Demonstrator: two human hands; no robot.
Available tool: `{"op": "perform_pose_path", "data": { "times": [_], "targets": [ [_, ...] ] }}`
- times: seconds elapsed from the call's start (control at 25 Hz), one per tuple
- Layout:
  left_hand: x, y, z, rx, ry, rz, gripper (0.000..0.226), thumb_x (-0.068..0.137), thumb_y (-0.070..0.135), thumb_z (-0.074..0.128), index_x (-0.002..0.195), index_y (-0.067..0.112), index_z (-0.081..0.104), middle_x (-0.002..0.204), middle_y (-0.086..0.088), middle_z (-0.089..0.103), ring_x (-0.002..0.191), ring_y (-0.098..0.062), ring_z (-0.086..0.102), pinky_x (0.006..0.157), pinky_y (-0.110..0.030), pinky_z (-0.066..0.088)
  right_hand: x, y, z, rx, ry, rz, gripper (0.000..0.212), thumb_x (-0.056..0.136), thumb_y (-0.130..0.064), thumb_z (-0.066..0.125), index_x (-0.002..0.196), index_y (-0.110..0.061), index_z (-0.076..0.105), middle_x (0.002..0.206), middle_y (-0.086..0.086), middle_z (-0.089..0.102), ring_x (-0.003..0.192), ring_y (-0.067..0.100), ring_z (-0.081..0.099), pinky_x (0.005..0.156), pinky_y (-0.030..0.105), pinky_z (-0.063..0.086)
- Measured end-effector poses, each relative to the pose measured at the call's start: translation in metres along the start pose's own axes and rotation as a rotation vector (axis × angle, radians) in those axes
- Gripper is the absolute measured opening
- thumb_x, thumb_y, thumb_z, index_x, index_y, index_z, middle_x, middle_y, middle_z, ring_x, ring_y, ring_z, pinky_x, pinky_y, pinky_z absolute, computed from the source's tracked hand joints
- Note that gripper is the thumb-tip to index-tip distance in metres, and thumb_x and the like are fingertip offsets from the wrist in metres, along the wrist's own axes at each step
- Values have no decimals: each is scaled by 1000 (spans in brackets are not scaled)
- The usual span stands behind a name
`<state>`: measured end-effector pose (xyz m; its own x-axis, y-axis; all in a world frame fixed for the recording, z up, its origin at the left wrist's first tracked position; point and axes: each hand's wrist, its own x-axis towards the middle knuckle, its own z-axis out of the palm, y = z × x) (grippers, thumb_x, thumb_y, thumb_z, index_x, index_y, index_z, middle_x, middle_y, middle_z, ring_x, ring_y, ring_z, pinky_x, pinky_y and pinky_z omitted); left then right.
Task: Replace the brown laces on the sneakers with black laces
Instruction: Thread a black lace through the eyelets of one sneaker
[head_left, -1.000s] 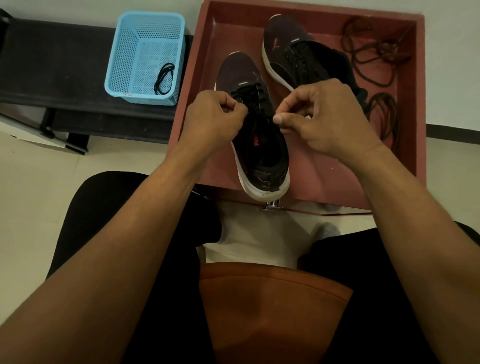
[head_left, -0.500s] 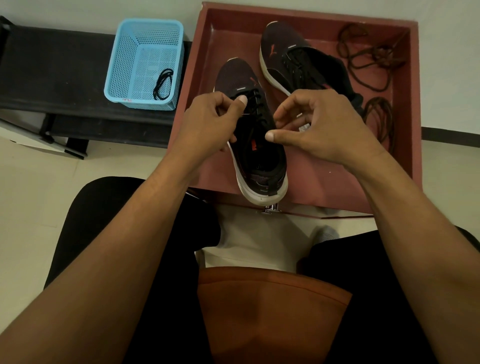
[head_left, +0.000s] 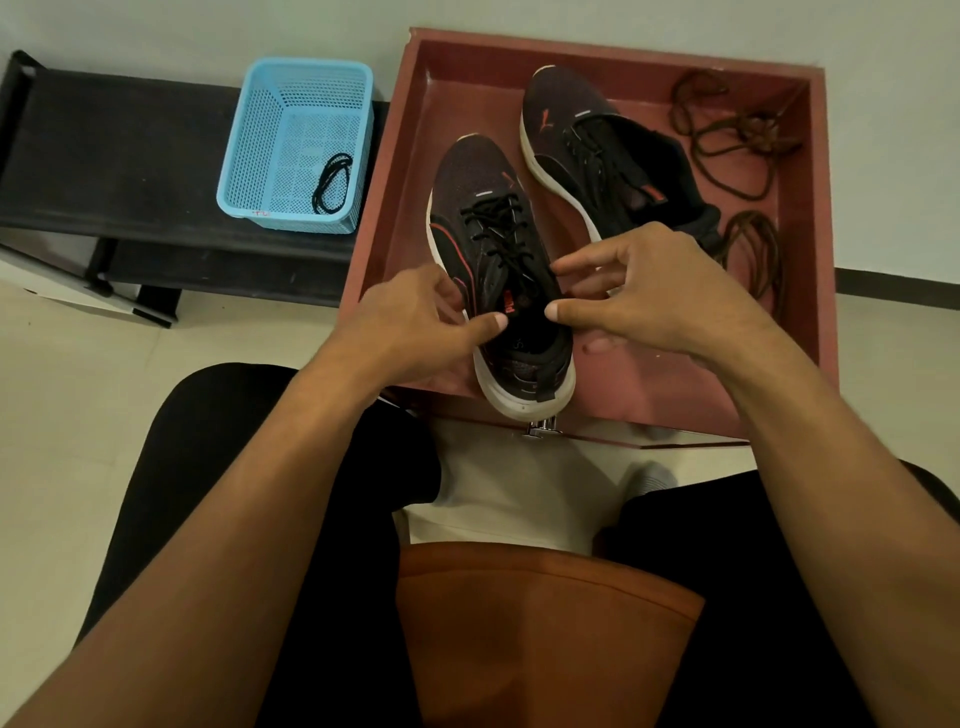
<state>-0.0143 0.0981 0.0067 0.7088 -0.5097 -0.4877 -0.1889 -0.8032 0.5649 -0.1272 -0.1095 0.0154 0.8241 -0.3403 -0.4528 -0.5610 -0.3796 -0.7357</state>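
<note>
The near dark knit sneaker with a white sole (head_left: 498, 260) stands in the reddish wooden tray (head_left: 467, 98). The left hand (head_left: 410, 322) curls at its collar, and I cannot tell whether it grips. The right hand (head_left: 649, 291) hovers slack-fingered. The shoe looks light and soft, best held at the heel collar. The limp black laces (head_left: 493, 218) want pinching near the tips.

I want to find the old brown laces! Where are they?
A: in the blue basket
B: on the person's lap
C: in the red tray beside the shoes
C: the brown laces lie in the red tray, right of the far sneaker; the blue basket holds only a black lace.
</note>
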Motion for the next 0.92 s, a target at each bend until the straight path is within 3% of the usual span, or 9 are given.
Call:
{"op": "perform_pose_path", "data": {
  "times": [0.12, 0.24, 0.44, 0.56, 0.64, 0.72, 0.84, 0.92],
  "targets": [
    [2, 4, 2, 81, 39, 13, 48, 84, 60, 77, 111, 21, 67, 91, 9, 71, 95, -20, 69, 86, -38, 57, -1, -2, 3, 44, 0, 12, 50, 85, -16, 87, 132, -22, 71, 96, -1, 80, 74, 15, 80, 71, 34, 67],
    [3, 4, 2, -4, 61, 28, 31, 86, 46, 80, 96, 19, 71, 83, 6, 78, 81, -19, 74, 85, -43, 62, 0, -5, 7, 57, 29, 11, 46, 85, -18, 88, 128, -23, 73, 95, -1, 80, 71, 17, 79, 76, 35, 66],
    [4, 2, -2, 16, 138, 58, 17, 88, 34, 75, 85, 17, 76, 71, 6, 77, 66, 1, 71, 81, -36, 63, 6, -9, 19, 74, 77, -4, 46, 85, -17, 87, 129, -18, 73, 97, 3, 80, 68, 16, 79, 74, 33, 67],
    [6, 2, -3, 64, 240, 69, 24, 81, 42, 71, 84, 19, 78, 72, 4, 76, 74, -13, 73, 81, -38, 62, 13, -11, 29, 48, 155, -45, 43, 85, -19, 86, 126, -19, 75, 90, -2, 80, 65, 13, 78, 75, 31, 66],
    [11, 3, -3, 116, 320, 80, 26, 80, 45, 68, 84, 20, 77, 71, 4, 73, 78, -17, 72, 77, -35, 60, 19, -14, 35, 7, 223, -85, 40, 86, -22, 84, 125, -22, 76, 83, -11, 77, 64, 5, 75, 73, 17, 61],
    [18, 6, -5, 166, 408, 96, 23, 84, 43, 70, 89, 21, 77, 75, 4, 73, 82, -21, 71, 72, -31, 54, 27, -18, 40, -1, 281, -109, 37, 88, -25, 83, 124, -24, 76, 87, -12, 77, 65, -2, 73, 62, 3, 50],
    [31, 8, -13, 156, 512, 120, 22, 89, 40, 73, 102, 23, 79, 85, 3, 77, 90, -21, 74, 78, -32, 55, 40, -24, 48, 68, 360, -134, 36, 89, -26, 83, 124, -21, 77, 102, -4, 79, 71, -5, 71, 63, 6, 53],
    [38, 7, -20, 102, 536, 114, 23, 91, 39, 74, 107, 24, 79, 92, 5, 79, 95, -18, 75, 85, -34, 57, 47, -27, 55, 68, 409, -153, 36, 89, -29, 83, 124, -21, 77, 105, -2, 80, 78, -4, 72, 76, 13, 60]
  ]
}}
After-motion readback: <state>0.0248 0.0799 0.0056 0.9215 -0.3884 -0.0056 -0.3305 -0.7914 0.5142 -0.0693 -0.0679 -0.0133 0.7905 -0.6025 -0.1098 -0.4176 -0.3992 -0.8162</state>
